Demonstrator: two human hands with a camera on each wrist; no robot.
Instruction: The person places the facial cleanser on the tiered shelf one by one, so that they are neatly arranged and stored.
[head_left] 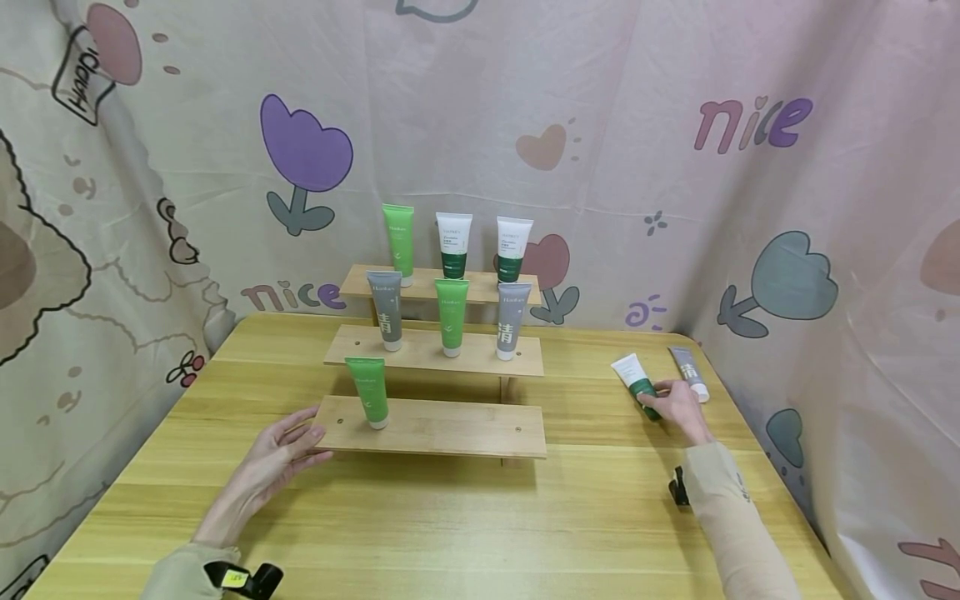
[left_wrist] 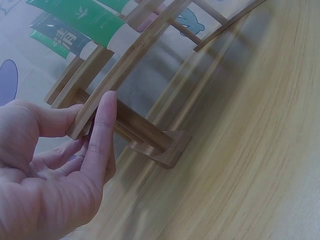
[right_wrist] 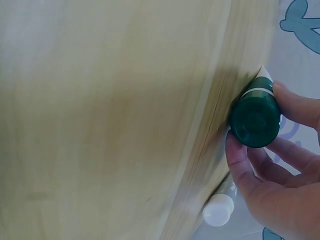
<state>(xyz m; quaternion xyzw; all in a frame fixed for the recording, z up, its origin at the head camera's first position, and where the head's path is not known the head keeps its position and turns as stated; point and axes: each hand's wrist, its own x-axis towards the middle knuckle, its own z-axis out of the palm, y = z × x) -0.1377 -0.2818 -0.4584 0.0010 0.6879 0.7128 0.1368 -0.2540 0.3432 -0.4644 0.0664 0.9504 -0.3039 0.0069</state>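
Note:
My left hand (head_left: 281, 454) grips the left end of the lowest board of a three-tier wooden stand (head_left: 450, 427). In the left wrist view its thumb and fingers (left_wrist: 105, 125) pinch the board's end. A green tube (head_left: 370, 393) stands upright near that end. On the right of the table my right hand (head_left: 678, 408) pinches a white and green tube (head_left: 642, 387) by its sides near the cap. The dark green cap (right_wrist: 255, 120) faces the right wrist camera. Just right of this hand lies a grey tube (head_left: 688, 372) with a white cap.
On the middle board stand a dark grey tube (head_left: 387, 308), a green tube (head_left: 452, 315) and a lighter grey tube (head_left: 512, 318). The top board holds another green tube (head_left: 400, 242) and two white-and-green tubes (head_left: 453, 243). A printed curtain (head_left: 600, 167) hangs behind the wooden table (head_left: 600, 517).

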